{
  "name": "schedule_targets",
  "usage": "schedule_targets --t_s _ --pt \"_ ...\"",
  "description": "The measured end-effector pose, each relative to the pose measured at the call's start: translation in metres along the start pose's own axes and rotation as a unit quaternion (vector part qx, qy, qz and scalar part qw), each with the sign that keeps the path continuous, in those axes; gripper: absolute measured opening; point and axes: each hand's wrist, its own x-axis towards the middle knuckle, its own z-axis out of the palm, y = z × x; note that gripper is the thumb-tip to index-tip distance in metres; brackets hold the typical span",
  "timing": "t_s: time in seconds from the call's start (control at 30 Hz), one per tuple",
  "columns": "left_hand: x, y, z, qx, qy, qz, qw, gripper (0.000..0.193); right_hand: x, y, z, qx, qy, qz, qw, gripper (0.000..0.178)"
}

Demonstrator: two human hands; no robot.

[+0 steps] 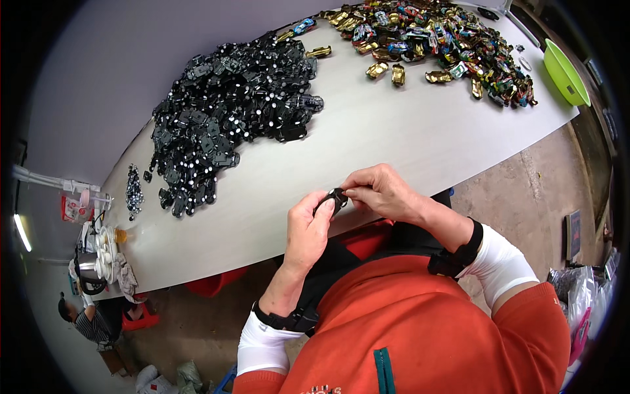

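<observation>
At the table's near edge my left hand (310,226) grips a small black toy car chassis (337,199), thumb on top. My right hand (380,191) meets it from the other side, its thumb and forefinger pinched at the end of the chassis; whether a small part sits between those fingertips is hidden. Ahead to the left spreads a large heap of black toy car chassis (230,98) with pale wheels. A heap of coloured and gold toy car bodies (420,39) lies at the far right.
A small pile of wheels (134,192) lies at the left of the white table (367,131). A green basin (564,73) stands at the right end. White cups (105,253) and a kettle (89,270) crowd the left end. Another person (92,322) is beyond it.
</observation>
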Motion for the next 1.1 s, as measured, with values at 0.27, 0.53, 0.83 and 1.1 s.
schedule_targets --t_s 0.27,0.53,0.83,1.1 --pt "-0.029 -0.095 0.013 0.226 -0.227 -0.087 0.943 0.024 0.003 -0.004 -0.097 0.133 0.161 0.022 0.978 0.011" --pt "0.018 -0.152 0.023 0.361 -0.156 0.151 0.907 0.04 0.07 0.042 -0.167 -0.403 0.346 -0.097 0.842 0.019" --pt "0.003 0.022 -0.036 0.332 -0.074 0.214 0.916 0.02 0.078 0.038 -0.167 -0.431 0.282 -0.093 0.852 0.008" --pt "0.114 0.02 -0.055 0.53 0.172 0.275 0.783 0.029 0.056 -0.023 -0.141 -0.215 0.059 0.15 0.963 0.013"
